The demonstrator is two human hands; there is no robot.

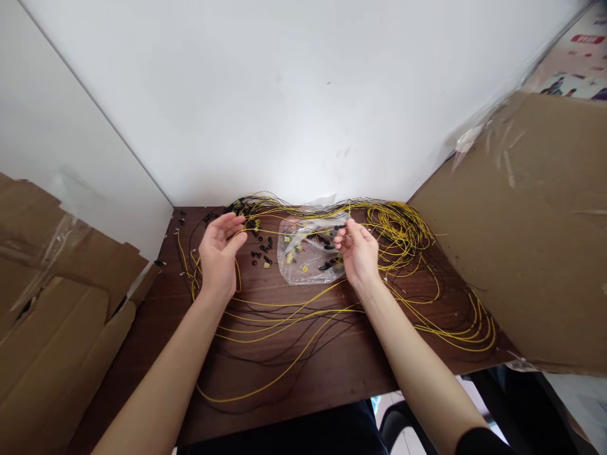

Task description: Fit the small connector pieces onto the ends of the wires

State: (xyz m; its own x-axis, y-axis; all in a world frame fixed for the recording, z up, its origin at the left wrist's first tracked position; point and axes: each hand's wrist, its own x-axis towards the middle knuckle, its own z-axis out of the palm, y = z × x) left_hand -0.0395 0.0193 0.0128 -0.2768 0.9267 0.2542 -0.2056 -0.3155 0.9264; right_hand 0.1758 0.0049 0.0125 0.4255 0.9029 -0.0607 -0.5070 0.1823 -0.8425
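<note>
My left hand [220, 256] is raised over the left part of the table, its thumb and fingers apart. A thin yellow wire [289, 233] stretches from beside its fingertips toward my right hand; whether the left fingers touch it is unclear. My right hand [360, 253] pinches a small black part [339, 227] between thumb and fingers, and a short yellow wire end [349, 210] stands up from that grip. Between the hands lies a clear plastic bag [310, 276] with black and yellow small parts in it. Loose black pieces [266, 246] are scattered left of the bag.
A tangle of yellow and black wires [398, 227] lies at the right rear. More wires [284, 328] cross the brown table [332, 373] in front. Cardboard stands at the left [57, 328] and right [535, 240]. A white wall [294, 95] rises behind.
</note>
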